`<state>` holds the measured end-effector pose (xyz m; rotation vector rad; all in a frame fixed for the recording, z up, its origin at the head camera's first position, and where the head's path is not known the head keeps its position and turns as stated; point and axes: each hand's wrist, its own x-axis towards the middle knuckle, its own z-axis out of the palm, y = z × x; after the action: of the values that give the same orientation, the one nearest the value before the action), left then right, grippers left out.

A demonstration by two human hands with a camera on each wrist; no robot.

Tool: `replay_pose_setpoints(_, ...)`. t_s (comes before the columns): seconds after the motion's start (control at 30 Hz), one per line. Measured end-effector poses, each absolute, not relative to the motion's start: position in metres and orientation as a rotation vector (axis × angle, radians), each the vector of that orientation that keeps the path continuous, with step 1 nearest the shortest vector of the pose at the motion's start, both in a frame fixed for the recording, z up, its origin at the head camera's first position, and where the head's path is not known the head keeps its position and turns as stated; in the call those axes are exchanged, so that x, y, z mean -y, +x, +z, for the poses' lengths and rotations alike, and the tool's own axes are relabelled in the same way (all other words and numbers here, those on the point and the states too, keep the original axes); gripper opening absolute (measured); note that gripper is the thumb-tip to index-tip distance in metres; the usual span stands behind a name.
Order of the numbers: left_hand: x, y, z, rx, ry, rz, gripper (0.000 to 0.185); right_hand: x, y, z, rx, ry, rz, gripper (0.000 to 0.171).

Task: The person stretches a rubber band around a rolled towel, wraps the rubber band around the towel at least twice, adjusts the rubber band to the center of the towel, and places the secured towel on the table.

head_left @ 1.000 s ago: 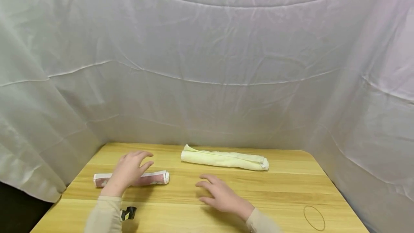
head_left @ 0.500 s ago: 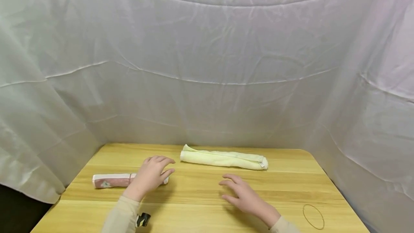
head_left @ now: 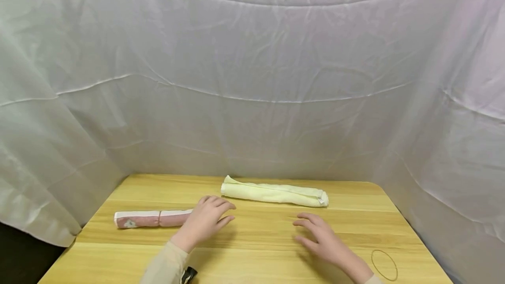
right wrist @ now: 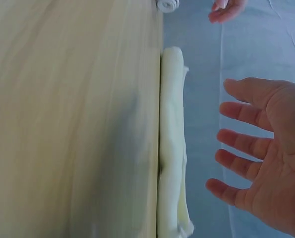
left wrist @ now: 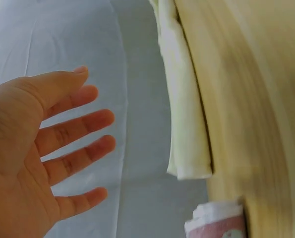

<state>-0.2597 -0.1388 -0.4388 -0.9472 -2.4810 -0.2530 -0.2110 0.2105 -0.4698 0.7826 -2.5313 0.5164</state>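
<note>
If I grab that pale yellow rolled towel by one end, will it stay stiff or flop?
The pale yellow rolled towel looks like soft cloth, loosely rolled with a flap showing at its left end, so it would probably sag and start unrolling. No band shows round it. Pushed sideways, it might roll slightly on the smooth wooden table.

White draped sheet (head_left: 252,78), wooden table (head_left: 252,253)

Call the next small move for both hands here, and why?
Probably bring both hands forward onto the pale yellow rolled towel. The left hand and right hand are both open and empty, hovering just short of it. The pink rolled towel already carries a band, while the yellow one has none and a rubber band lies loose on the table.
</note>
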Motion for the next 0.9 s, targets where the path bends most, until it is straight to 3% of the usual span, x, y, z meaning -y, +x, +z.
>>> replay_pose_setpoints(0.27, 0.119, -0.259, -0.445, 2.403, -1.072, -0.286, 0.020, -0.240, -0.196, -0.469, 2.567, 0.634, 0.599, 0.033)
replay_pose_setpoints(0.9, 0.068, -0.274, -0.448, 2.321, -1.211, -0.288, 0.023, -0.321, -0.179, -0.481, 2.590, 0.346, 0.656, 0.023)
